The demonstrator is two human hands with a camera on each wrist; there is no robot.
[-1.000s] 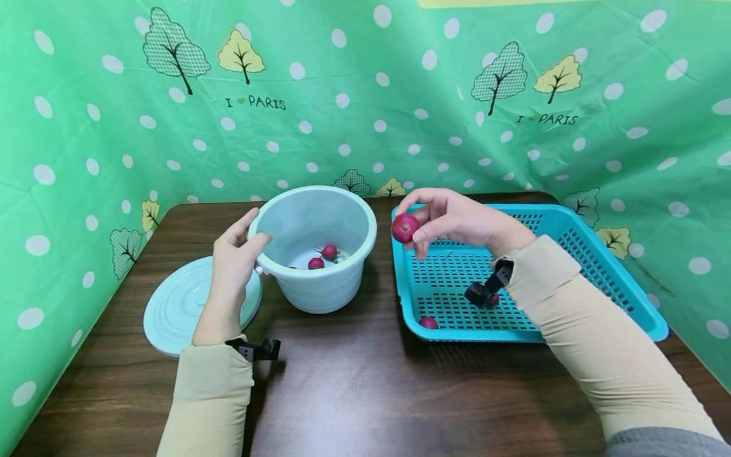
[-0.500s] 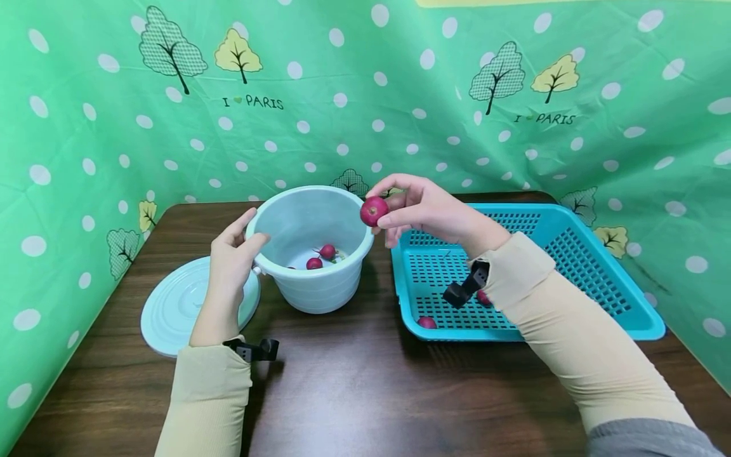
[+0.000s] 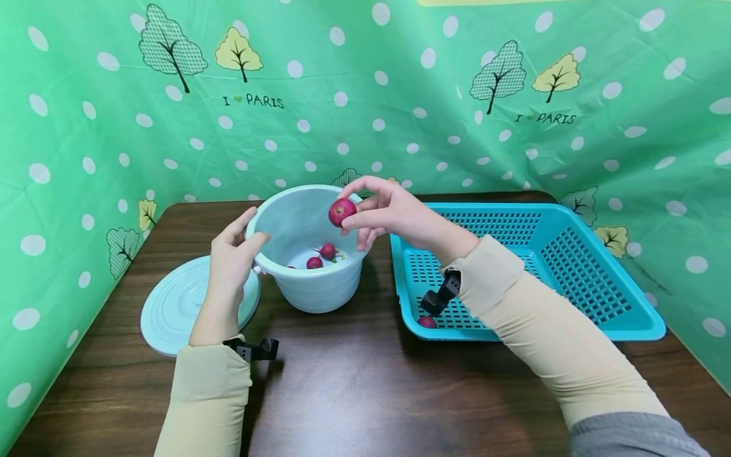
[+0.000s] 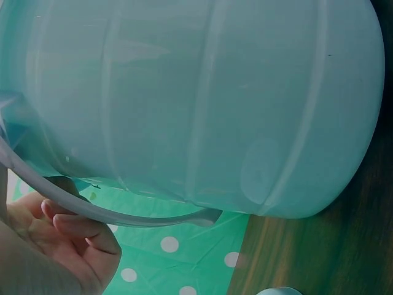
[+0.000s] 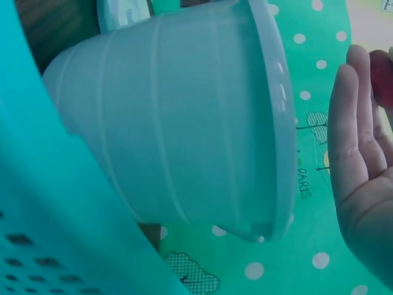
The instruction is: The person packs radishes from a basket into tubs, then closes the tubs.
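Basket (image 3: pixel 634 332) of perforated turquoise plastic shows one radish (image 3: pixel 427 322) by its near left corner, while the pale-blue bucket (image 3: pixel 320 291), gripped at its rim by the left hand (image 3: pixel 231 261), has at least two small radishes (image 3: pixel 315 263) on its floor. Above the bucket's rim, the right hand (image 3: pixel 394 217) pinches a round radish (image 3: pixel 342 212), likely light, firm and slippery, best held around its middle.
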